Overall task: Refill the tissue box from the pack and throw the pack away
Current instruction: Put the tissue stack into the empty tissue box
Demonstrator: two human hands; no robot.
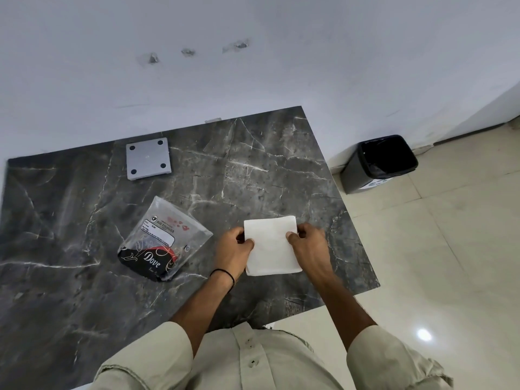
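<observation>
Head view, single frame: dark marble-patterned table [253, 170] set against a pale wall [253, 66], seen from above. Item one, a white stack of tissues [271, 246], squared and out of its wrapper, held over the table's right portion between both hands. Left hand [232, 253] grips the stack's left edge, thumb on top and fingers curled under; a thin black band [223, 274] circles that wrist. Right hand [309, 244] grips the right edge in the same manner, thumb pressed on the top sheet. Whether the stack's underside touches the table cannot be told. Item two, the clear plastic pack [163, 240], lying flat on the table just left of the left hand, mouth towards the wall, apparently emptied of tissues (printed label on its clear part, black and red "Dove" panel at its near end). Item three, a grey square plate [148, 158] with four dark round pads at its corners, lying flat near the wall, well apart from the pack. Item four, a dark bin [378, 164] with a black liner, open-topped, standing on the tiled floor [450, 249] beyond the table's right edge, close to the wall. Beige sleeves [394, 358] occupy the lower frame.
</observation>
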